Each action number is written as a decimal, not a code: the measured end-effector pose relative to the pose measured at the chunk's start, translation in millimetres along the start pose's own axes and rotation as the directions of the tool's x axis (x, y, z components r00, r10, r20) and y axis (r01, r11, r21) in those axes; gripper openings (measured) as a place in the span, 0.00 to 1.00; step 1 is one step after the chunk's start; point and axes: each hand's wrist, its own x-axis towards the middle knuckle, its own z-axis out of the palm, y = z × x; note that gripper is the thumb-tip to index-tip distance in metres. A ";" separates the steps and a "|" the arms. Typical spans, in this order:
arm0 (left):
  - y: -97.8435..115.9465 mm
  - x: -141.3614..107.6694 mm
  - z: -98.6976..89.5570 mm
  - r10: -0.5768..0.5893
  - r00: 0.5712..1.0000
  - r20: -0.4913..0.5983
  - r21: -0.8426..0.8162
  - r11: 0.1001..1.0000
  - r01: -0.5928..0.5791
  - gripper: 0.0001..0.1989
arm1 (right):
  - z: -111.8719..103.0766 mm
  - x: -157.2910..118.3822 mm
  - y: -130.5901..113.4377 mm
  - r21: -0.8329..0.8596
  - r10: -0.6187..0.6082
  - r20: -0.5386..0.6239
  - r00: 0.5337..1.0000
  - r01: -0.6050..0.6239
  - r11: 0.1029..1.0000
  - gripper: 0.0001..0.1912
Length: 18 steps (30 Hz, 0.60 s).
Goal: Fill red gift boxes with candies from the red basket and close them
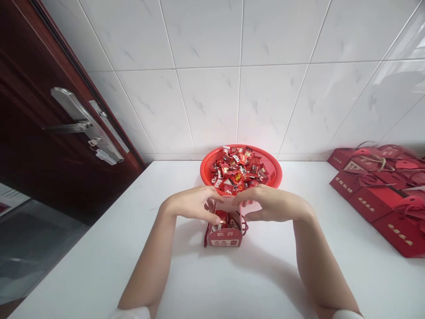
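A small red gift box (226,237) with Chinese characters on its front stands on the white table, its top open. Wrapped candies (223,218) lie inside it. My left hand (194,204) is curved around the box's left side, thumb at the left edge and fingers at the raised pale back flap (227,204). From the right, my right hand (270,204) grips the same box, index finger on the back flap and thumb by the right side. A dark red cord (245,226) hangs at the box's right side.
Right behind the box sits a red plastic basket (277,170) heaped with wrapped candies. Several red gift boxes (372,204) with cords are grouped on the right of the white table (159,283). A tiled wall (209,102) bounds the back; a dark door (40,115) stands at left.
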 end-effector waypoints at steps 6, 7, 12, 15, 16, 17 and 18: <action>6.6 7.6 4.2 0.017 1.000 0.018 0.036 0.999 -0.018 0.19 | 3.8 7.2 -4.0 -0.037 0.004 -0.058 0.998 -0.006 0.999 0.11; 7.8 8.2 5.0 0.028 0.999 0.016 0.046 0.999 -0.028 0.18 | 4.8 8.7 -5.2 -0.044 0.013 -0.051 0.999 -0.016 0.999 0.10; 8.1 8.5 7.2 0.055 0.998 -0.001 0.066 0.996 -0.055 0.16 | 10.5 16.2 -12.0 -0.126 0.045 -0.020 0.999 -0.048 0.991 0.09; 8.4 7.9 8.9 0.059 0.998 -0.007 0.072 0.996 -0.058 0.14 | 15.5 20.1 -17.1 -0.186 0.063 -0.005 0.998 -0.063 0.980 0.09; 9.0 7.8 9.8 0.056 0.998 -0.008 0.076 0.996 -0.055 0.13 | 17.6 21.0 -19.0 -0.208 0.068 -0.001 0.998 -0.067 0.976 0.09; 9.8 7.7 10.8 0.050 0.999 -0.013 0.085 0.995 -0.048 0.12 | 19.8 21.8 -20.9 -0.230 0.075 0.000 0.997 -0.073 0.970 0.08; 10.8 7.8 11.8 0.039 0.999 -0.021 0.097 0.995 -0.037 0.11 | 22.0 22.2 -22.8 -0.254 0.084 -0.004 0.996 -0.083 0.964 0.08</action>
